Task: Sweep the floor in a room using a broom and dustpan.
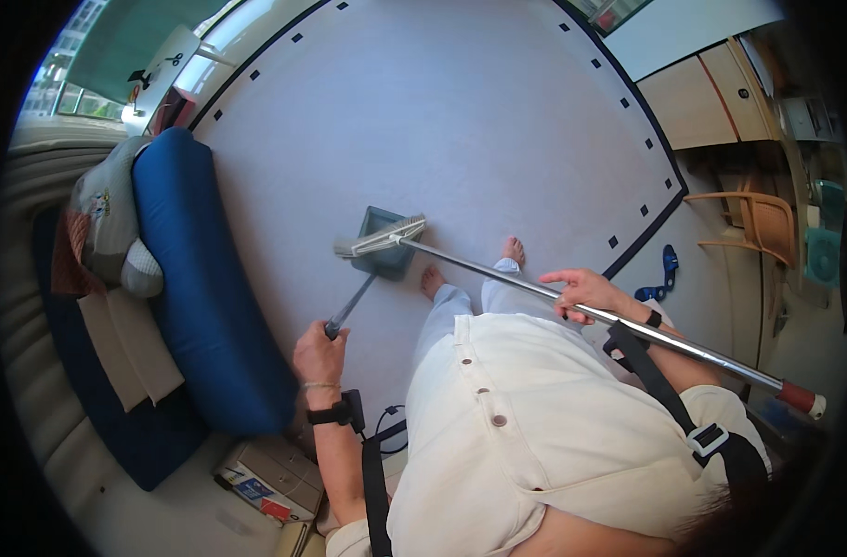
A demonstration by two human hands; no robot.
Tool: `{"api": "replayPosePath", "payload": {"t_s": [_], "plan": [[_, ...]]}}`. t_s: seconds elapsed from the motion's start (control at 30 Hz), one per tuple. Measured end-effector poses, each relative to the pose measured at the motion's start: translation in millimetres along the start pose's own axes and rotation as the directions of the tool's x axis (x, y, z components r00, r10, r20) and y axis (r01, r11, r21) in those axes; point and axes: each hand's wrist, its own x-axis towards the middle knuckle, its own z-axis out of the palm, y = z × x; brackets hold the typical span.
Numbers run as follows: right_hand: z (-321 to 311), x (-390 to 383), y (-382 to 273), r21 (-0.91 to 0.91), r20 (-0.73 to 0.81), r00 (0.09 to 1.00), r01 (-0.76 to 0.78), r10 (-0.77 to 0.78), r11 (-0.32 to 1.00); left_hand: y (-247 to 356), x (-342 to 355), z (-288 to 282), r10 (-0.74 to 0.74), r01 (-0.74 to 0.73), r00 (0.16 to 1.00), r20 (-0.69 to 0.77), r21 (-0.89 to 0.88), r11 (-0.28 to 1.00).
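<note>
My left hand (319, 356) is closed around the grip of a long-handled dustpan (396, 265), whose grey-green pan lies on the floor just ahead of my feet. Across the pan's opening rests the pale, wide head of a broom (379, 240), slightly blurred; its bristles and the pan's inside are partly hidden. My right hand (589, 295) grips the broom's shiny metal pole, index finger pointing along toward the left. The pole slants past my right forearm to a dark red end with a light tip.
A blue sofa (210, 278) with cushions and a plush toy stands on the left. Black edging (665, 158) borders the pale floor mat. Blue slippers (668, 269) lie beyond it, by a wooden chair (758, 227) and cabinet. A drawer box (270, 478) sits at lower left.
</note>
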Motion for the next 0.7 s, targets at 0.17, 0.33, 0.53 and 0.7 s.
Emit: {"api": "replayPosePath", "payload": {"t_s": [0.17,0.33,0.53,0.7], "plan": [[-13.0,37.0,-28.0,-0.219,-0.015,0.983,0.177,-0.185,0.960,-2.1,-6.3,-3.8,-0.073,0.074,0.997,-0.020,0.031,0.997],[-42.3,90.6,-92.6,-0.282,-0.162,0.930,0.277,-0.330,0.919,-20.9,-17.1,5.3,-0.171,0.169,0.982,-0.085,-0.024,0.985],[-40.2,150.4,-109.1,-0.260,-0.237,0.914,0.268,-0.330,0.928,-20.2,-21.9,14.0,-0.254,0.254,0.967,-0.022,-0.019,0.967],[13.2,140.6,-28.8,-0.173,-0.069,0.986,0.140,-0.154,0.975,-18.7,-9.9,16.0,-0.241,0.236,0.970,-0.035,-0.099,0.967]]}}
